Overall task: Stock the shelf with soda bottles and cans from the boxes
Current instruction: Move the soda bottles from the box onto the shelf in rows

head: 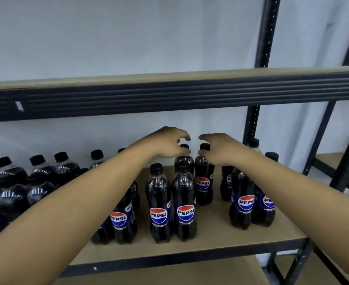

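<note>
Two bare arms reach forward over a brown shelf board point(210, 221) in a black metal rack point(265, 38) set against a white wall. Between the arms stand four upright dark Pepsi bottles with black caps: two front bottles point(159, 202) side by side and two behind them.

The left hand point(167, 144) curls over the cap of the left rear bottle point(184, 161). The right hand point(221, 149) curls over the cap of the right rear bottle point(204, 182). In each grip the cap sits between a raised forefinger and a thumb below it. I cannot tell whether the fingers press the cap or sit just clear of it. The two hands are close together, fingertips apart.

Under the left forearm, at least two more labelled bottles point(124, 217) are partly hidden. Beyond the right forearm stand at least three right-side bottles point(241, 200), partly covered by the arm. At far left, a crowd of bottles point(13, 194), at least seven, is blurred and cut off by the picture's edge. An upper shelf point(169, 93) crosses above.
</note>
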`<act>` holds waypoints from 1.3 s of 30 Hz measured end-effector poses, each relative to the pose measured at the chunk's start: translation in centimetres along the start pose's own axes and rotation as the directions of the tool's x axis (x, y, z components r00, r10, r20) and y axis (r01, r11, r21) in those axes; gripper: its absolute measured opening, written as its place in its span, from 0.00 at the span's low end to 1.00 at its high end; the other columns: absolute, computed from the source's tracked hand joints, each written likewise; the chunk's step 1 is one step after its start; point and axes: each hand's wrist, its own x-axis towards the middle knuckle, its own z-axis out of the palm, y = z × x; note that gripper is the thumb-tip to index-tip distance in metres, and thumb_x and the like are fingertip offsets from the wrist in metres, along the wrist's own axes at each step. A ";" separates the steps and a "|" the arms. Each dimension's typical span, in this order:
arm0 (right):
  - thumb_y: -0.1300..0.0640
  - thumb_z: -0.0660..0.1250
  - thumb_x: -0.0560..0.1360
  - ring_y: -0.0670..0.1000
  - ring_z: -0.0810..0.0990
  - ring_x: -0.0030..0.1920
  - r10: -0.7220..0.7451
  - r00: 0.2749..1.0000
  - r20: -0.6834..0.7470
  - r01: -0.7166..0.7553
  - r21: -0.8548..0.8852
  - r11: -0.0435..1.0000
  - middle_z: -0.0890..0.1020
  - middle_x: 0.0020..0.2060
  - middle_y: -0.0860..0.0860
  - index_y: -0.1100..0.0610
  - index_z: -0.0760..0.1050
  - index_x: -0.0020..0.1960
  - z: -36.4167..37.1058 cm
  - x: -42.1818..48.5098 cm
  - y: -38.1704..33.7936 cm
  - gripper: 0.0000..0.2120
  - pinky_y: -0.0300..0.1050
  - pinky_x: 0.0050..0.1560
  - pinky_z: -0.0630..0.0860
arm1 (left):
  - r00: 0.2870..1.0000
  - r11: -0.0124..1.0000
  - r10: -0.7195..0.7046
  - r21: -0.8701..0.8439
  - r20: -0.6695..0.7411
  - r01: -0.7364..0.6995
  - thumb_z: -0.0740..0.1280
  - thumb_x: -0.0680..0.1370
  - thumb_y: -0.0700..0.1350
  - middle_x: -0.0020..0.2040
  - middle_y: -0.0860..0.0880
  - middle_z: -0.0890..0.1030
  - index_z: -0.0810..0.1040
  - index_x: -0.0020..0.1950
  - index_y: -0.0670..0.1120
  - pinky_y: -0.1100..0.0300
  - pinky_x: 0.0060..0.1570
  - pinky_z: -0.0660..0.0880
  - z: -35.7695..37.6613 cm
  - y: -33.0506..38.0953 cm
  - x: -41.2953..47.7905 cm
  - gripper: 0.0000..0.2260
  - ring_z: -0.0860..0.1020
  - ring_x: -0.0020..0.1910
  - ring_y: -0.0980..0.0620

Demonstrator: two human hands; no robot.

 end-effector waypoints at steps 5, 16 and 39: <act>0.45 0.61 0.83 0.54 0.80 0.53 0.069 0.994 0.085 -0.069 -0.003 0.998 0.73 0.71 0.55 0.53 0.60 0.79 1.8 2.8 -0.1 0.28 0.42 0.46 0.74 | 0.996 0.999 0.020 0.023 0.087 -0.022 0.73 0.78 0.54 0.61 0.50 0.79 0.77 0.69 0.52 0.59 0.46 0.75 0.7 -0.2 2.1 0.21 0.82 0.51 0.48; 0.49 0.63 0.82 0.53 0.78 0.52 -0.078 0.997 -0.030 0.078 0.005 0.997 0.80 0.58 0.53 0.51 0.76 0.64 2.2 3.8 0.3 0.13 0.45 0.48 0.74 | 0.999 0.997 0.002 -0.082 0.041 0.001 0.74 0.78 0.46 0.48 0.52 0.82 0.82 0.59 0.48 0.48 0.51 0.83 0.7 -2.4 1.8 0.11 0.86 0.41 0.46; 0.46 0.67 0.80 0.49 0.76 0.49 -0.268 0.963 -0.034 0.271 0.124 0.955 0.72 0.41 0.38 0.48 0.78 0.63 3.3 5.8 -2.9 0.13 0.41 0.50 0.68 | 0.993 0.991 -0.116 -0.067 0.037 0.118 0.75 0.77 0.46 0.51 0.50 0.82 0.83 0.58 0.50 0.57 0.48 0.83 -1.2 -6.1 -2.0 0.10 0.85 0.41 0.50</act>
